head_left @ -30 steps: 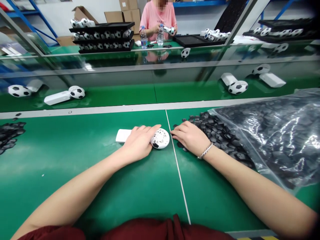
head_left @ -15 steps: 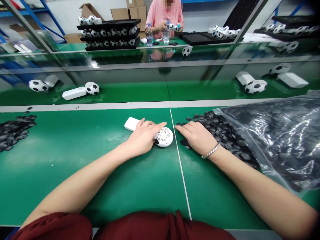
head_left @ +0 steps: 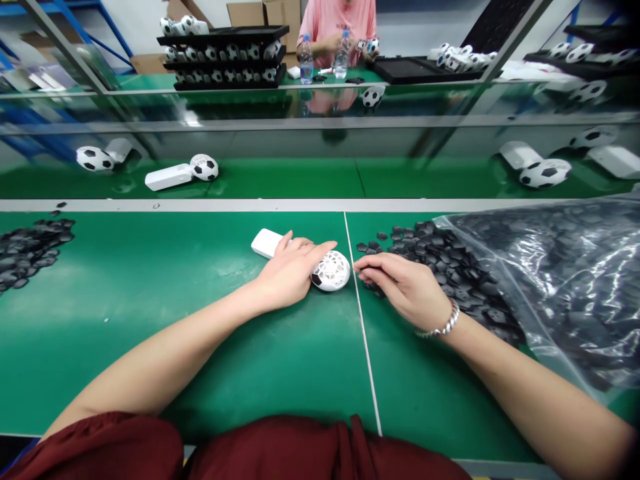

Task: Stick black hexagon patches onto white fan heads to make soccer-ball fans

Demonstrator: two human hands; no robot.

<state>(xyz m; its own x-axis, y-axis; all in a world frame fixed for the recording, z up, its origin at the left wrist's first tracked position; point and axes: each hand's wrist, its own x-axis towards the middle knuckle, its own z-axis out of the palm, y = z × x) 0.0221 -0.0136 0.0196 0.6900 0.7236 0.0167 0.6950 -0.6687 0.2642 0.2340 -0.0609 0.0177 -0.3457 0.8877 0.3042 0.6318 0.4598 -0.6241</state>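
Observation:
A white football-patterned device (head_left: 331, 271) lies on the green table, its round head showing open cut-outs and a black patch at the lower left. My left hand (head_left: 290, 270) rests over its neck and holds it, the white handle showing beyond the fingers. Just right of the round head, my right hand (head_left: 407, 287) has thumb and fingertips pinched together; what is between them is too small to make out. Behind and beside that hand spreads a pile of small black pieces (head_left: 445, 260).
A clear plastic bag (head_left: 575, 280) of black pieces lies at the right. More black pieces (head_left: 30, 253) are at the far left. Beyond the pale rail (head_left: 225, 205), similar devices lie on a green belt (head_left: 290, 177). A person (head_left: 340, 30) sits opposite, behind bottles and stacked trays (head_left: 225, 57).
My right hand has lifted from the near edge of the black pile and turned, its fingertips now pinched together. My left hand keeps its hold on the device. The view has shifted slightly.

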